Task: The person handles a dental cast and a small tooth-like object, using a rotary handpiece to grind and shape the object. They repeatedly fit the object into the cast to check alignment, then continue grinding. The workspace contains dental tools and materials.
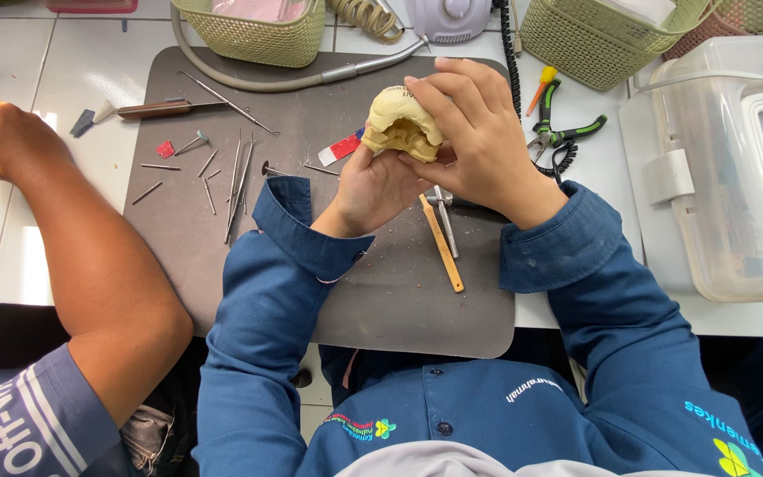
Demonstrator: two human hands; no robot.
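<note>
Both hands [426,150] raised, fingers curled together

White tiled worktop [19,256], grey work mat [399,300] on it, dark floor beneath, bright even light

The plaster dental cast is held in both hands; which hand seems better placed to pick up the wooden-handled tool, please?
Probably the right hand: it only covers the plaster dental cast from above, while the left hand cradles it underneath; the wooden-handled tool lies just below.
</note>
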